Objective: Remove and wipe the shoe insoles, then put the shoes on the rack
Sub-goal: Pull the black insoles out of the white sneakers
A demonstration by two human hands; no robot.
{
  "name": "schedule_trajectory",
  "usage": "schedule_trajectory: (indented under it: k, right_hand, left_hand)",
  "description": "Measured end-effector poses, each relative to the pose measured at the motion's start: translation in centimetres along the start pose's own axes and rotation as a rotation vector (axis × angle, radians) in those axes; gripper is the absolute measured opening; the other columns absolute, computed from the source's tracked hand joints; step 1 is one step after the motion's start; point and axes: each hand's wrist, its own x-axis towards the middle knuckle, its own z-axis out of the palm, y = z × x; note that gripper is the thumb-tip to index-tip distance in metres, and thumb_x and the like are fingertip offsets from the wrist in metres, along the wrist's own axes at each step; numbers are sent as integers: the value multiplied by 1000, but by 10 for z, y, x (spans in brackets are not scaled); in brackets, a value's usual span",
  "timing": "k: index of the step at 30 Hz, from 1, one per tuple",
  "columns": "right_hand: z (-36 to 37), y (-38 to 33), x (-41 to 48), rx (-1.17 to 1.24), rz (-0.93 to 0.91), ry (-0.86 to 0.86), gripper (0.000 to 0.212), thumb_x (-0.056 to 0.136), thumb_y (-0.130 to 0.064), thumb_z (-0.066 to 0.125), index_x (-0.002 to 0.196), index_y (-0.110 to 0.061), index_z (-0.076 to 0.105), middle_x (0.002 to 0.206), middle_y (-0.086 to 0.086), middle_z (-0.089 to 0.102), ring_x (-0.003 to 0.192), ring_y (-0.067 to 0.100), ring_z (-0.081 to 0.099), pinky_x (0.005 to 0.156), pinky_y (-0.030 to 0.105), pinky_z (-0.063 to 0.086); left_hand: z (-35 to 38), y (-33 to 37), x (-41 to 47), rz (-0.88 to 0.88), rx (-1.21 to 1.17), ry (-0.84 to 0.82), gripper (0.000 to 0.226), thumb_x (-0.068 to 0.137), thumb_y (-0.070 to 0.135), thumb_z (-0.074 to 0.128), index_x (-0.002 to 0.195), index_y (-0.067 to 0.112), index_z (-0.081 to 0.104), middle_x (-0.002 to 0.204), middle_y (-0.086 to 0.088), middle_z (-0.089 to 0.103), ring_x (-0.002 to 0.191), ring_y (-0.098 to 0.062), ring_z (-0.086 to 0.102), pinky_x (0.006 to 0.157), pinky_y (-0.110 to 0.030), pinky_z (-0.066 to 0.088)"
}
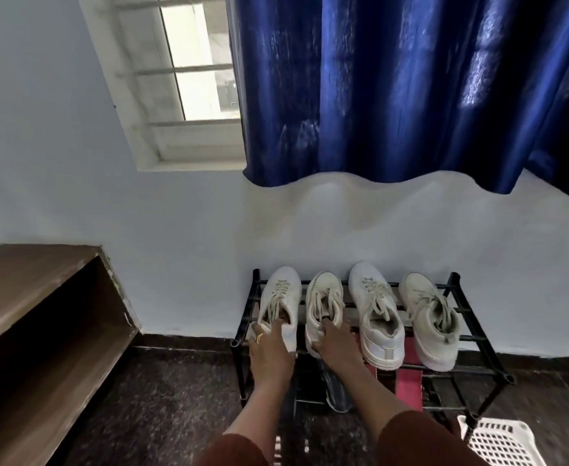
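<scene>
Your left hand [269,344] grips the heel of the white lace-up sneaker [281,304] at the left end of the black metal-tube shoe rack [478,338], fingers curled over the collar w/ a gold ring showing; your right hand [335,341] grips the heel of the cream lace-up sneaker [323,304] next along, fingertips hooked into its opening; both shoes sit on the rack's top tier, toes to the wall; two more pale sneakers [377,314] stand right of them on the same tier; a white lattice plastic basket [501,442] sits near the rack's front right leg; blue satin curtain [411,89] hangs above the rack.
</scene>
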Motion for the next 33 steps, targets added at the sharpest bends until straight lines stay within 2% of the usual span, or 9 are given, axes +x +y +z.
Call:
schedule_trajectory:
  k: [2, 4, 6, 11, 14, 16, 18, 22, 33]
  right_hand:
    - [2, 2, 5, 49, 4, 10, 36, 85, -25, 58, 117, -12, 44, 124, 19, 43, 108, 32, 49, 83, 30, 41]
    - [4, 4, 11, 66, 2, 26, 37, 84, -23, 61, 115, -11, 45, 120, 17, 45, 105, 30, 51, 81, 29, 41]
    - [5, 3, 15, 92, 1, 52, 32, 84, -20, 61, 111, -9, 48, 117, 16, 49, 104, 29, 52, 80, 28, 40]
    - [10, 5, 23, 97, -21, 153, 19, 87, -15, 56, 101, -2, 55, 110, 17, 57, 87, 23, 52, 65, 22, 29]
    - [13, 5, 19, 69, -40, 176, 20, 86, -16, 57, 98, 0, 58, 104, 16, 60, 90, 26, 58, 60, 21, 28]
    - [18, 6, 13, 58, -47, 195, 19, 85, -16, 57, 95, 0, 59, 100, 19, 61, 88, 28, 60, 50, 22, 24]
    - [22, 8, 2, 66, -44, 220, 16, 84, -14, 55, 92, 0, 59, 98, 19, 61, 85, 29, 59, 53, 23, 26]
    - [27, 10, -31, 64, -41, 256, 19, 87, -15, 54, 97, -1, 60, 99, 18, 60, 87, 30, 59, 63, 23, 29]
    - [47, 25, -149, 56, -111, 276, 21, 87, -18, 53, 96, 1, 59, 99, 23, 54, 85, 37, 57, 65, 33, 37]
  left_hand:
    - [4, -3, 5, -44, -100, 32, 55, 83, 17, 68, 129, 26, 40, 144, -16, 27, 125, -35, 40, 90, -35, 45]
    - [8, -5, 8, -71, -148, 44, 51, 84, 12, 66, 127, 25, 42, 146, -17, 23, 124, -36, 41, 78, -31, 41]
    - [12, -5, 10, -60, -178, 45, 51, 84, 10, 66, 126, 24, 41, 149, -18, 17, 124, -34, 42, 76, -29, 38]
    - [15, -4, 11, -52, -329, 59, 50, 81, 2, 67, 122, 22, 45, 118, -9, 48, 89, -18, 53, 69, -24, 43]
    - [13, -7, 8, -55, -393, 74, 42, 84, 1, 64, 118, 21, 49, 114, -7, 52, 84, -15, 51, 59, -15, 35]
    - [13, -9, 1, -26, -380, 92, 41, 82, 1, 63, 115, 20, 49, 115, -7, 51, 90, -20, 53, 67, -20, 43]
    - [16, -13, -9, 4, -353, 122, 40, 80, -2, 62, 108, 22, 47, 113, -4, 50, 89, -20, 53, 73, -31, 49]
    - [13, -21, -36, 34, -309, 136, 43, 80, 3, 64, 113, 25, 47, 111, -1, 52, 86, -17, 54, 69, -28, 45]
    - [1, -49, -151, 70, -214, 150, 50, 85, 12, 66, 131, 18, 47, 110, -11, 56, 92, -28, 61, 75, -37, 50]
